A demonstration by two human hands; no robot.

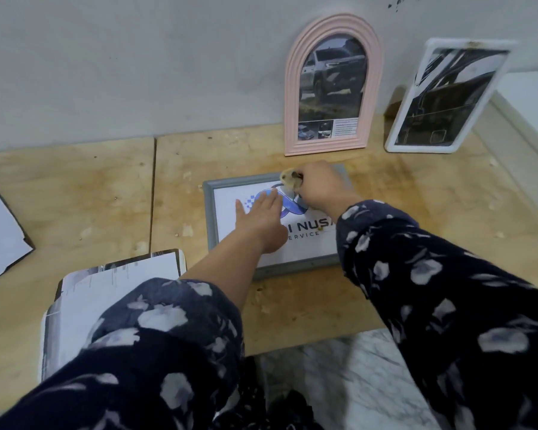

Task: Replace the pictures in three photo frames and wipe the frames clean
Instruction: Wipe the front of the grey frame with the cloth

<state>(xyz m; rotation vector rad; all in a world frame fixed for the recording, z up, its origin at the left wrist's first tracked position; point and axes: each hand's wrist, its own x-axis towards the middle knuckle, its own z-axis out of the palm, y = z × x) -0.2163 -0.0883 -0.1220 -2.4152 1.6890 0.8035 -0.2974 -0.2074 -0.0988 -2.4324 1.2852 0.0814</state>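
Left hand (259, 216) flat, pinning grey frame (211, 209); right hand (319, 184) clenches cloth (290, 179). Wipe outward, keep frame pinned

My plywood table (75, 187) carries grey frame (210, 212) flat, pink frame (292, 97) and white frame (423, 97) upright, loose prints (112, 280).

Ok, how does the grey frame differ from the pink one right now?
The grey frame lies flat on the table; the pink frame stands against the wall. Grey is rectangular, pink arched. Grey holds a logo print, pink a car photo. The left hand presses on grey and the right hand holds a cloth to it; pink is untouched.
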